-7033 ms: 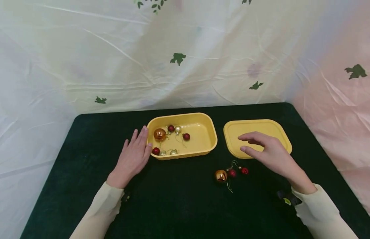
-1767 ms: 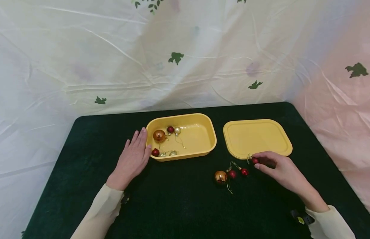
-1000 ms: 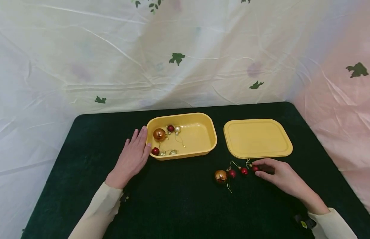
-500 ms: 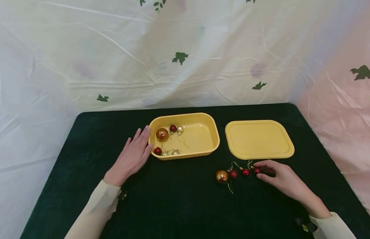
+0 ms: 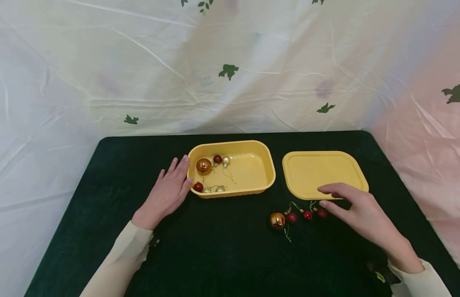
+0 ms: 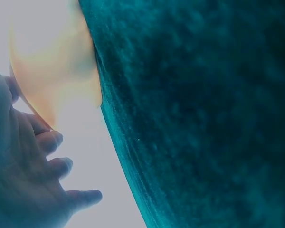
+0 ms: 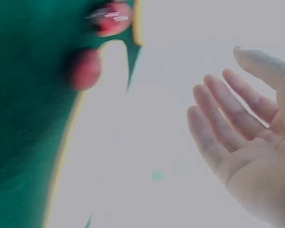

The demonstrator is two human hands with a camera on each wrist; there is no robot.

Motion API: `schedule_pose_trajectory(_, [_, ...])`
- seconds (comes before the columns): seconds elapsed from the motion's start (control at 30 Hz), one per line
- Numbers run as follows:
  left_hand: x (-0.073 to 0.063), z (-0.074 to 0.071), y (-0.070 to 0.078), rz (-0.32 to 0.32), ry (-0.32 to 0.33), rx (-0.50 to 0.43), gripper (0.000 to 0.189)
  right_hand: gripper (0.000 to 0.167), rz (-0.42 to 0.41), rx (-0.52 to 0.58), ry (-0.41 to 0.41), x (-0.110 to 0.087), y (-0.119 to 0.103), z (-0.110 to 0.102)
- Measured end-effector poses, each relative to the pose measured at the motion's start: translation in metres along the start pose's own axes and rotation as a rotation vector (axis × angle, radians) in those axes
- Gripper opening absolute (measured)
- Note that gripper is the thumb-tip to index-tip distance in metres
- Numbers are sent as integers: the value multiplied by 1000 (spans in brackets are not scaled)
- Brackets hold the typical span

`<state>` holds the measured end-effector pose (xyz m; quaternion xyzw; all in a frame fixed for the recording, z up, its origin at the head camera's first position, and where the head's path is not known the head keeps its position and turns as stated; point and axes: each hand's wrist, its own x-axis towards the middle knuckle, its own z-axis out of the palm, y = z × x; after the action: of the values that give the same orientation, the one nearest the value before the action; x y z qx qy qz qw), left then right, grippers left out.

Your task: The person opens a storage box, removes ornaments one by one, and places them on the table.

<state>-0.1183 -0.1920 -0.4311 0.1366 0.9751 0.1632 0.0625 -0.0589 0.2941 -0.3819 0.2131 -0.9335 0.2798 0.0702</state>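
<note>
My left hand lies with straight fingers against the left end of a yellow rectangular box. Inside that box sit an orange bauble, a dark red bauble, a pale gold bauble, a bright red one and two small gold ones. My right hand, fingers spread and holding nothing, hovers by the front edge of the yellow lid. Just left of its thumb, a dark red bauble ends a row on the cloth with a red one, another red one and an orange bauble.
A dark green cloth covers the table. Behind it and at both sides hang pale fabric walls with green leaf and bird shapes. The lid lies flat to the right of the box.
A dark red bauble left the box in my right hand and was set at the row's right end. The fingers then let go and rose. My left hand stayed at the box.
</note>
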Motion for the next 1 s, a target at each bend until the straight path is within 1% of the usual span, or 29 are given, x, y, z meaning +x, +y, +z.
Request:
schedule_pose_trajectory(0.07, [0, 0, 0, -1, 0, -1, 70, 35, -19, 20, 8, 12, -12, -3])
schedule_pose_trajectory(0.13, [-1, 0, -1, 1, 2, -8, 70, 34, -34, 46, -1, 25, -23, -3])
schedule_pose_trajectory(0.33, [-2, 1, -1, 6, 3, -19, 69, 30, -96, 120, -73, 64, -50, 9])
schedule_pose_trajectory(0.53, [-1, 0, 0, 3, 2, -8, 68, 33, -120, 212, -157, 97, -67, 26])
schedule_pose_trajectory(0.8, [-1, 0, 2, -5, 2, -14, 68, 37, -172, 257, -279, 133, -88, 48])
schedule_pose_trajectory(0.9, [-1, 0, 2, -11, 3, -18, 67, 37, -203, 270, -326, 146, -91, 56])
schedule_pose_trajectory(1.0, [-1, 0, 3, -16, 1, -19, 67, 37, -212, 284, -382, 155, -93, 63])
